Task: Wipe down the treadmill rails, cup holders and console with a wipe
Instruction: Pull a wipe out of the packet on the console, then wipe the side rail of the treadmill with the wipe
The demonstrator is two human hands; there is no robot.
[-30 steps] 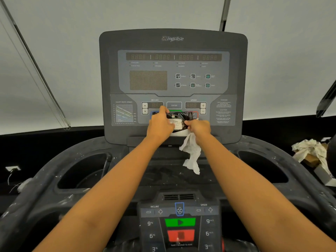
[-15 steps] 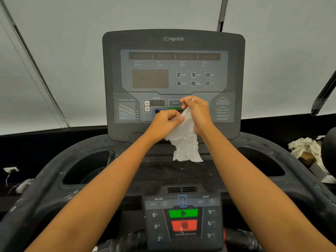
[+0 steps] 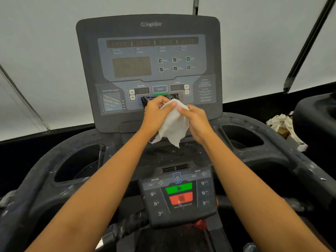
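Both hands now hold the wipe (image 3: 174, 122) in front of the lower edge of the console (image 3: 148, 57); a second ago it was only being drawn out of the black wipe packet (image 3: 158, 99) as a crumpled strip dangling from the right hand, and half a second ago it was being spread open; now it is bunched into a broad pad, the left hand (image 3: 156, 113) pinching its upper left edge with curled fingers and the right hand (image 3: 197, 119) closed on its right side; I judge that the wipe is free of the packet and ready, so wiping can begin, though no surface has yet been touched by it; the packet stays propped against the console just behind the hands, covering some of the lower buttons; the left cup holder (image 3: 78, 162) and right cup holder (image 3: 240, 137), either side of the console base, look dusty and speckled white, as does the surrounding tray; the hands and wipe hide the console's bottom ledge and most of the packet; the rails are largely cut off at the lower edges of the view; the console's small print is too blurred to read; a heap of crumpled paper (image 3: 281, 122) lies right of the console, its nature unclear.
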